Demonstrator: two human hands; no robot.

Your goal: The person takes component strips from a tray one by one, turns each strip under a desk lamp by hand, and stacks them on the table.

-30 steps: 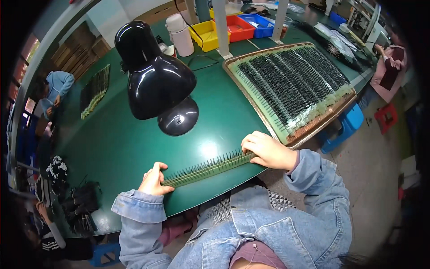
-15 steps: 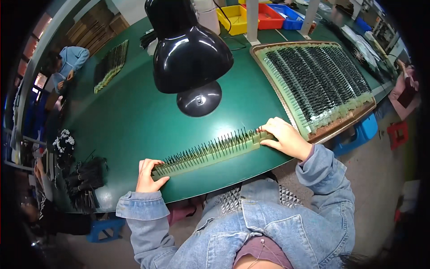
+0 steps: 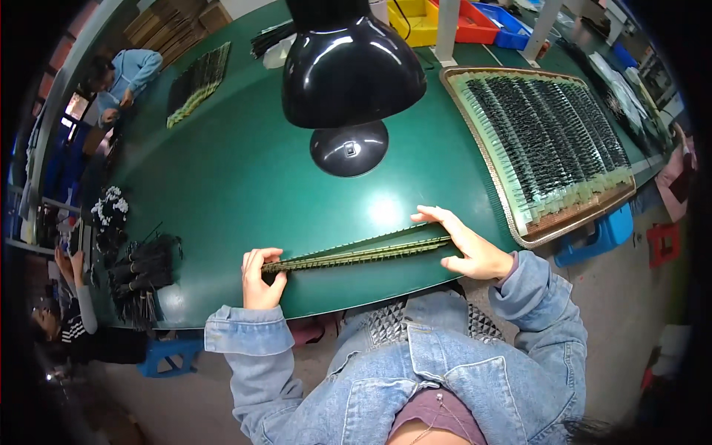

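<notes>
— Where's the strip?
— The long green strip (image 3: 356,254) lies near the counter (image 3: 222,185) edge; left hand (image 3: 261,280) fingers clamp one end, right hand (image 3: 467,248) fingers rest spread on the other.
— Advice?
— Keep both ends level, I'd say.

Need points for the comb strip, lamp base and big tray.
comb strip (image 3: 356,256), head view, mid-length of the strip between the hands
lamp base (image 3: 348,148), head view, top of the round black foot
tray (image 3: 486,156), head view, near-left rim of the frame
</notes>
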